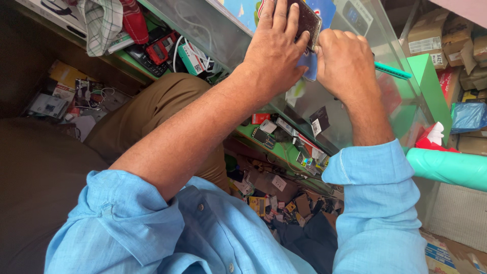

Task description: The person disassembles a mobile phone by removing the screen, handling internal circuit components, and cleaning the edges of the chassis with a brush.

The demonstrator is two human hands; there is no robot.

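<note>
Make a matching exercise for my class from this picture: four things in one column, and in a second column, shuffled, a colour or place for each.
Things:
1. left hand
2. right hand
3. rolled-up sleeves
4. checked cloth

Colour or place:
A. light blue
B. spread flat on the dark phone
C. top left, on the cluttered shelf
D. fist at the phone's edge, with a small blue card

Pairs: 1-B, 2-D, 3-A, 4-C

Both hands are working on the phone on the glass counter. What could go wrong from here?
The left hand presses flat on the dark phone over a glass counter top; hard pressure might crack the phone or the glass. The right hand works a thin blue card at the phone's edge; it could slip. Any small part that falls would probably be lost in the clutter on the floor.
</note>
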